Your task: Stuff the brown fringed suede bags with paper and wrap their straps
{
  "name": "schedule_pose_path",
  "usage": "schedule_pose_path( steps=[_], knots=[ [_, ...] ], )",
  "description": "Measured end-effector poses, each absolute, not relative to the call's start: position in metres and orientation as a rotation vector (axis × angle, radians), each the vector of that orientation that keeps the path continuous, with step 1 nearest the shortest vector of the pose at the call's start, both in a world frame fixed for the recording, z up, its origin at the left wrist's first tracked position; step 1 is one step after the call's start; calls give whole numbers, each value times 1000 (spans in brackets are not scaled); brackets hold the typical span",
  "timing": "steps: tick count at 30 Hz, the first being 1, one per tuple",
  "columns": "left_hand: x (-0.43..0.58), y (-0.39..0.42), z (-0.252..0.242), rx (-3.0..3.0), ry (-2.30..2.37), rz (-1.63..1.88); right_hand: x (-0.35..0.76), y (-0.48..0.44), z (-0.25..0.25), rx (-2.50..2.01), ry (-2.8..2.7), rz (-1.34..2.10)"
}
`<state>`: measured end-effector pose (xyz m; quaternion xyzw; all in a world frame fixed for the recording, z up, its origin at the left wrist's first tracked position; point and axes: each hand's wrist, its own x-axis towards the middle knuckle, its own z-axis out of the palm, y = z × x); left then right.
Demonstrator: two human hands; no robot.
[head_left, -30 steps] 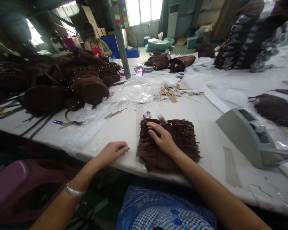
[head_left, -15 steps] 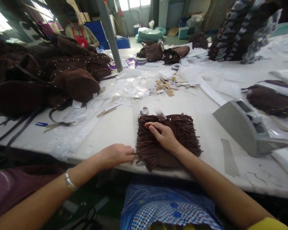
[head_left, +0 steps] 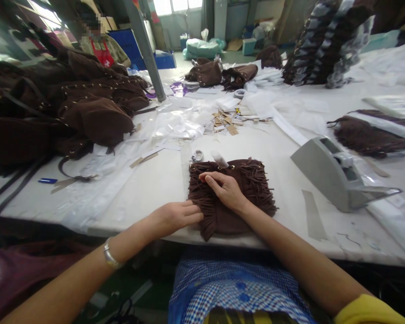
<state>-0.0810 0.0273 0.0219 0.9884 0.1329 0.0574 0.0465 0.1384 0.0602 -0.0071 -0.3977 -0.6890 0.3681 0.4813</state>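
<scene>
A dark brown fringed bag [head_left: 231, 220] lies flat near the table's front edge, with metal eyelets along its top and a white wrapped piece [head_left: 219, 159] sticking up there. My right hand [head_left: 224, 189] rests on its upper front, thumb apart from the fingers; nothing shows in its grasp. My left hand [head_left: 182, 215] reaches to the bag's left side, its fingers stretched out over the ends of the fringe. The undersides of the fingertips are hidden on both hands.
A grey tape dispenser [head_left: 334, 175] stands to the right, near another fringed bag [head_left: 371, 135]. Brown bags [head_left: 94, 119] are heaped at left, by a blue pen cap or cutter [head_left: 47, 181]. Paper tags [head_left: 226, 121] and plastic lie beyond. A post [head_left: 146, 54] rises behind; a person [head_left: 103, 49] is farther back.
My left hand has moved right, from beside the bag onto its left fringe. My right hand stays on the bag. The whole view has shifted slightly.
</scene>
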Motion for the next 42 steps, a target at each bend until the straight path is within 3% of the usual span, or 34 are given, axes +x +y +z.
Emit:
schedule_pose_path(
  steps=[8, 14, 18, 23, 33, 37, 42],
  knots=[
    [-139, 33, 32, 3002, 704, -111, 137, 62, -9, -944, -1647, 931],
    [-81, -6, 38, 2767, 1017, 451, 138, 62, -10, -929, -1598, 946],
    [-42, -31, 21, 2841, 928, 524, 138, 61, -9, -910, -1591, 945],
    [-67, -28, 16, 2984, 675, 360, 139, 60, -10, -892, -1584, 945],
    [-121, -24, 39, 3034, 964, -225, 139, 60, -12, -896, -1597, 929],
    [-102, -31, 42, 2948, 1081, 160, 138, 61, -13, -887, -1599, 939],
    [-65, -33, 22, 3089, 762, 437, 138, 60, -11, -891, -1586, 963]
  ],
)
